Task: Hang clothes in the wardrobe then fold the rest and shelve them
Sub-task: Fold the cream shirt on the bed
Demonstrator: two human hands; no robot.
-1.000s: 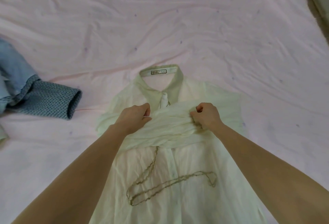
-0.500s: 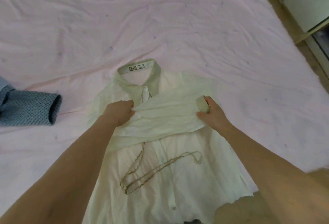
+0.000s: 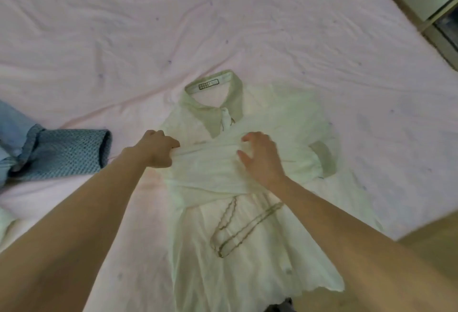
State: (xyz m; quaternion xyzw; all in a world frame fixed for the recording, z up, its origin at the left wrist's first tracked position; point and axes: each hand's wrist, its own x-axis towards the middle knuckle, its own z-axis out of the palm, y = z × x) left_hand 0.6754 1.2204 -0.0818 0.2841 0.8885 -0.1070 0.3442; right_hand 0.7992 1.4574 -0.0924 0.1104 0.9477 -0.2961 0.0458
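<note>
Cream collared shirt [image 3: 247, 249] laid face up on the pink bed sheet [image 3: 223, 26], centre frame, sleeves folded across the chest.
Left hand [image 3: 157, 149]: fingers curled, gripping the folded sleeve's left edge. Right hand [image 3: 262, 160]: fingers spread and relaxed, resting on the folded sleeve, gripping nothing. Blue patterned sleeve [image 3: 62, 153] lies at left of frame, apart from the shirt.

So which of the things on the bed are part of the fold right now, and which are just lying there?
In the job:
white shirt
folded sleeve
left hand, gripping the sleeve
right hand, fingers spread on the sleeve

Lying about:
blue garment
pink sheet
</note>
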